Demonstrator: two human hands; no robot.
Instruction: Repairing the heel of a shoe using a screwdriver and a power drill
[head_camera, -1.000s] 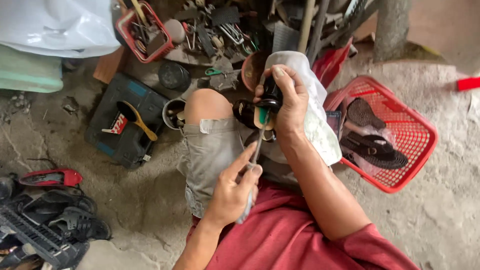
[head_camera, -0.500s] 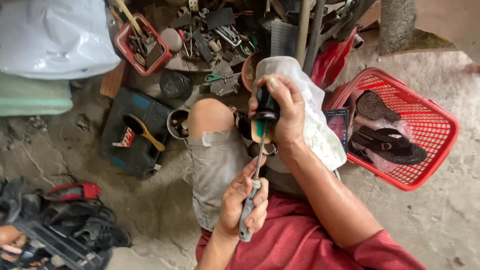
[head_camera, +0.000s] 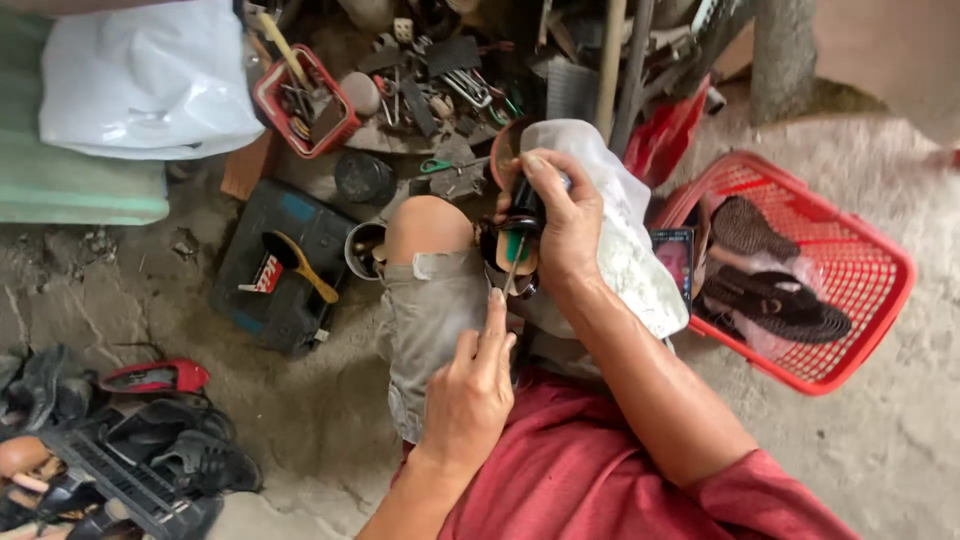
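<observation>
My right hand (head_camera: 565, 225) grips a dark shoe (head_camera: 512, 238) with a green insole, held over my lap against a white plastic bag (head_camera: 625, 240). My left hand (head_camera: 470, 390) holds a thin metal tool (head_camera: 510, 272) whose tip reaches into the shoe. My bare knee (head_camera: 425, 225) and grey shorts (head_camera: 430, 320) lie just left of the shoe. I wear a red shirt (head_camera: 580, 470).
A red basket (head_camera: 855, 255) with dark sandals (head_camera: 775, 300) sits on the right. A dark tool case (head_camera: 285, 265) with a yellow-handled brush lies left of my knee. A small red basket of tools (head_camera: 300, 100), scattered tools, a white bag (head_camera: 145, 80) and shoes (head_camera: 150, 455) surround me.
My left hand has moved up toward the shoe, pushing the thin tool further in. The view has shifted slightly, with the shoe held in the same place.
</observation>
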